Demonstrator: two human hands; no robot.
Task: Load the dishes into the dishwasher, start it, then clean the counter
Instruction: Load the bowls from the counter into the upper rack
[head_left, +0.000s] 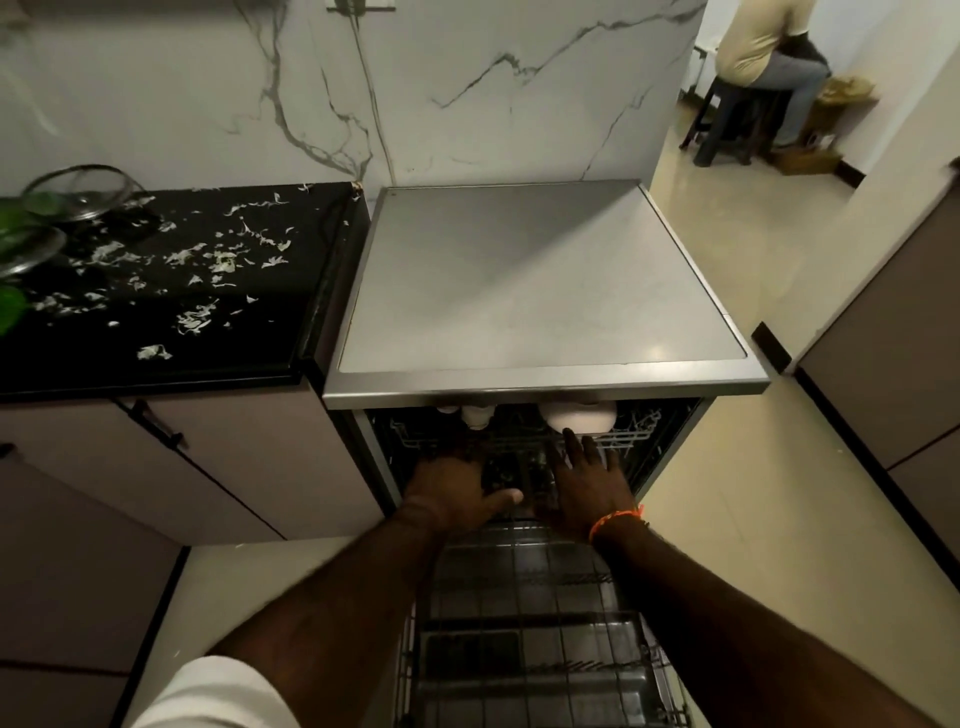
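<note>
Far left: two glass bowls (62, 208) sit at the counter's (218, 353) back edge, with green leaves showing at the frame edge. The black counter is strewn with pale scraps (208, 260) across most of its surface. Cabinet doors (156, 467) stand below it.

Centre: the dishwasher (545, 291) stands just beside the counter, its grey top bare, its door down. The upper rack (623, 441) sits inside the opening, carrying white cups (478, 415) at left and a white dish (579, 418) at right, all partly hidden under the top's front lip. The lower rack (530, 623) is drawn out over the open door, its wire grid showing.

Left hand (457, 493): palm down, fingers reaching into the dark of the opening, thumb spread toward the right. Fingertips are lost in shadow; cannot tell whether it holds anything.

Right hand (592, 483): flat, fingers straight and spread, resting at the upper rack's front, fingertips just below the white dish. An orange band (615, 519) circles the wrist.

Far right: a person sits on a stool (737, 119) in the next room, well apart.
</note>
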